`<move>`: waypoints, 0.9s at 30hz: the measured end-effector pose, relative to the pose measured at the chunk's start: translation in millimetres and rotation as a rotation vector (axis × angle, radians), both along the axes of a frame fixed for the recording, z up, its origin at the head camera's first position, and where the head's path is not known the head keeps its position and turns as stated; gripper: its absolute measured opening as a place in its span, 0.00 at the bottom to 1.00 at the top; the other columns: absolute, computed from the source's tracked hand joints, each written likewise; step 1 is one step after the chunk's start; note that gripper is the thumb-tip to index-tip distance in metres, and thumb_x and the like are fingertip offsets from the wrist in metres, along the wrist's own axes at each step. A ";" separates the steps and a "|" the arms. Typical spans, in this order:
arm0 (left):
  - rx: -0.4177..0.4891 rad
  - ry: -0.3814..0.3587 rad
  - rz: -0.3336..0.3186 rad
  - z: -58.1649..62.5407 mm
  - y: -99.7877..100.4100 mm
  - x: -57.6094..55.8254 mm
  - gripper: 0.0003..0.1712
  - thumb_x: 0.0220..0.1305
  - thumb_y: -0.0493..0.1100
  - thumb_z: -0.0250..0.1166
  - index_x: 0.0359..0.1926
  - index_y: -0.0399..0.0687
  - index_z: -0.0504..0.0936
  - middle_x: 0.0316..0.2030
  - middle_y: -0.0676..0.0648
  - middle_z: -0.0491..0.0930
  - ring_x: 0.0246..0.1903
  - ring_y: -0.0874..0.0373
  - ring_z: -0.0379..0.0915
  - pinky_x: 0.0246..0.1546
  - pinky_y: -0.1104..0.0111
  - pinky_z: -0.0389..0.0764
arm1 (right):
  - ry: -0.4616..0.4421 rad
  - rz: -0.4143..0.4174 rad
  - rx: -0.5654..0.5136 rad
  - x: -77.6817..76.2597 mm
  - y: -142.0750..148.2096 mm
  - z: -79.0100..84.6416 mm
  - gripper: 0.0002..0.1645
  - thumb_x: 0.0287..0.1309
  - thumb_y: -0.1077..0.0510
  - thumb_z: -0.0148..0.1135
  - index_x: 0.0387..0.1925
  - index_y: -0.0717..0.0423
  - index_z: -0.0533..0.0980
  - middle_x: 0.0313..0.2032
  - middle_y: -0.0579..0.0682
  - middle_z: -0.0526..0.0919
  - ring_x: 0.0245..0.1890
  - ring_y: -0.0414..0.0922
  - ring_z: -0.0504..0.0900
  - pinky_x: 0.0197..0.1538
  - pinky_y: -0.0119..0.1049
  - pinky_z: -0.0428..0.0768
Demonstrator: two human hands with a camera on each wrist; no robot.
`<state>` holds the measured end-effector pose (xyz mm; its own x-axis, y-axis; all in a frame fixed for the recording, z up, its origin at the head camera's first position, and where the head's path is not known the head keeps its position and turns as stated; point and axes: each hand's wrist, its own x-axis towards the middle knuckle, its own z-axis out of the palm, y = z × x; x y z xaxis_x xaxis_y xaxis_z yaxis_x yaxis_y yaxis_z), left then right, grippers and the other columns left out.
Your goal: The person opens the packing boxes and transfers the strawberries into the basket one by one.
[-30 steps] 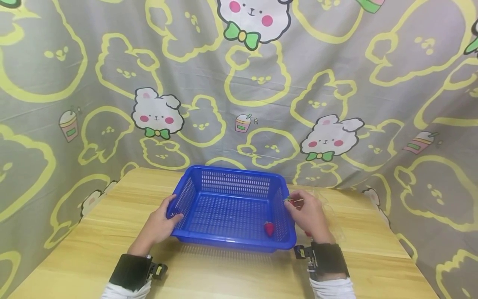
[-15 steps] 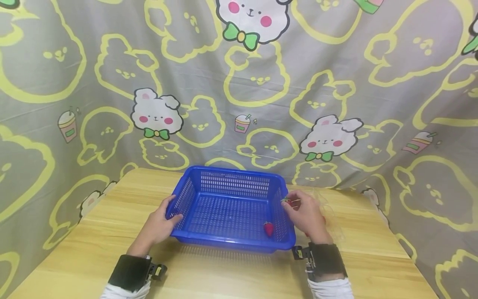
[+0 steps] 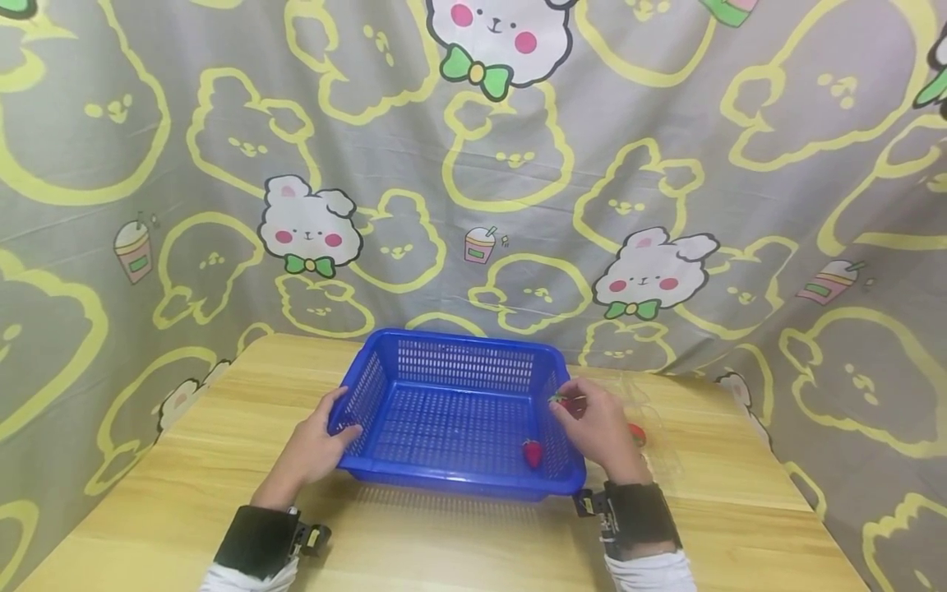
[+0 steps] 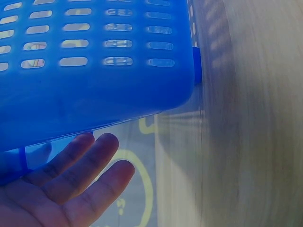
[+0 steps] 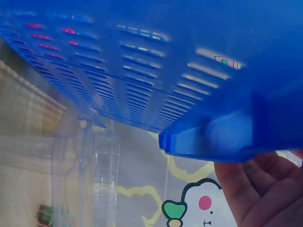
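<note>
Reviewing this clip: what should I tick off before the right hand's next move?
1. Left hand on the blue basket: ok, thumb over the left rim.
2. Held strawberry pinched by the right hand: ok.
3. Held strawberry wholly inside the right rim: cannot tell; fingers hide part of it.
4. Bare basket floor available: ok; the other strawberry lies near the front right corner.
5. No red pieces left at the clear container: not ok, a red item shows there.

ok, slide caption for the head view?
Left hand holds the basket; right hand pinches a strawberry opposite; a second strawberry lies inside.
</note>
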<state>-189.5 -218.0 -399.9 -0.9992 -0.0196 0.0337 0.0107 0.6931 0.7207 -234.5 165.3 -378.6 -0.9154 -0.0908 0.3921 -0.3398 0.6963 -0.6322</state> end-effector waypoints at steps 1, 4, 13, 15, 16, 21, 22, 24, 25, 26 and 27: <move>-0.003 0.001 0.001 -0.2 -0.2 0.0 0.37 0.69 0.43 0.53 0.72 0.41 0.46 0.63 0.20 0.58 0.59 0.24 0.58 0.56 0.31 0.63 | 0.001 0.000 0.004 0.0 -0.5 -0.3 0.11 0.52 0.61 0.68 0.37 0.60 0.76 0.37 0.58 0.84 0.35 0.52 0.84 0.40 0.50 0.85; -0.007 0.001 0.003 -0.7 -0.9 -0.1 0.37 0.69 0.44 0.54 0.72 0.41 0.46 0.63 0.20 0.59 0.59 0.24 0.58 0.56 0.32 0.63 | -0.003 -0.005 0.015 -0.1 -1.7 -1.5 0.11 0.52 0.60 0.68 0.36 0.58 0.76 0.36 0.57 0.84 0.35 0.51 0.84 0.40 0.50 0.85; -0.002 -0.020 -0.002 1.1 -0.1 1.1 0.37 0.70 0.43 0.52 0.72 0.41 0.45 0.64 0.20 0.58 0.60 0.24 0.57 0.56 0.32 0.62 | 0.050 0.006 0.040 -1.8 -5.4 -5.9 0.10 0.51 0.59 0.69 0.35 0.56 0.77 0.34 0.55 0.85 0.32 0.48 0.82 0.37 0.47 0.85; 0.000 -0.020 -0.001 1.3 0.1 1.1 0.37 0.70 0.43 0.52 0.72 0.41 0.45 0.64 0.20 0.58 0.60 0.24 0.57 0.56 0.32 0.62 | 0.065 0.013 0.044 -2.0 -6.3 -6.5 0.10 0.51 0.59 0.69 0.35 0.56 0.77 0.33 0.55 0.85 0.32 0.48 0.82 0.37 0.47 0.85; 0.000 -0.021 -0.002 1.5 0.3 1.2 0.37 0.70 0.43 0.52 0.72 0.41 0.45 0.64 0.20 0.58 0.60 0.24 0.57 0.56 0.32 0.62 | 0.070 0.014 0.044 -2.0 -6.8 -6.7 0.10 0.50 0.59 0.70 0.35 0.56 0.77 0.33 0.55 0.85 0.32 0.48 0.82 0.37 0.47 0.85; 0.000 -0.016 -0.003 0.8 -0.1 1.0 0.37 0.69 0.43 0.52 0.72 0.41 0.45 0.64 0.20 0.57 0.60 0.24 0.57 0.56 0.31 0.62 | 0.086 0.025 0.043 -0.4 -9.9 -6.5 0.11 0.51 0.59 0.70 0.35 0.57 0.77 0.33 0.55 0.84 0.32 0.48 0.81 0.36 0.47 0.85; 0.000 -0.013 -0.003 0.5 -0.3 0.8 0.37 0.69 0.43 0.52 0.72 0.41 0.45 0.64 0.20 0.58 0.60 0.24 0.57 0.56 0.31 0.62 | 0.083 0.026 0.042 0.2 -10.8 -6.5 0.11 0.51 0.58 0.70 0.36 0.57 0.77 0.33 0.55 0.84 0.32 0.48 0.81 0.37 0.47 0.85; 0.000 -0.010 -0.004 0.0 -0.7 0.4 0.37 0.69 0.43 0.53 0.72 0.41 0.45 0.64 0.20 0.58 0.60 0.24 0.57 0.57 0.31 0.62 | 0.082 0.031 0.037 0.9 -13.1 -6.6 0.12 0.50 0.58 0.70 0.36 0.57 0.78 0.33 0.55 0.84 0.32 0.48 0.82 0.37 0.46 0.85; 0.000 -0.009 -0.004 0.0 -0.8 0.4 0.37 0.69 0.43 0.53 0.72 0.41 0.45 0.64 0.20 0.58 0.60 0.24 0.57 0.57 0.31 0.62 | 0.083 0.036 0.037 1.2 -14.4 -6.4 0.12 0.50 0.58 0.71 0.35 0.57 0.78 0.33 0.55 0.84 0.32 0.47 0.81 0.36 0.46 0.85; 0.000 -0.009 -0.005 0.2 -0.7 0.4 0.37 0.69 0.43 0.53 0.72 0.41 0.45 0.64 0.20 0.58 0.60 0.24 0.57 0.57 0.31 0.62 | 0.081 0.041 0.037 1.7 -15.7 -6.3 0.12 0.50 0.58 0.71 0.35 0.56 0.78 0.32 0.54 0.84 0.31 0.47 0.81 0.36 0.45 0.85; 0.001 -0.011 -0.006 0.1 -0.8 0.2 0.37 0.69 0.43 0.53 0.72 0.41 0.45 0.64 0.20 0.57 0.60 0.24 0.57 0.57 0.31 0.62 | 0.083 0.045 0.039 2.0 -17.0 -6.4 0.12 0.49 0.58 0.71 0.35 0.56 0.78 0.32 0.54 0.84 0.31 0.47 0.81 0.36 0.45 0.84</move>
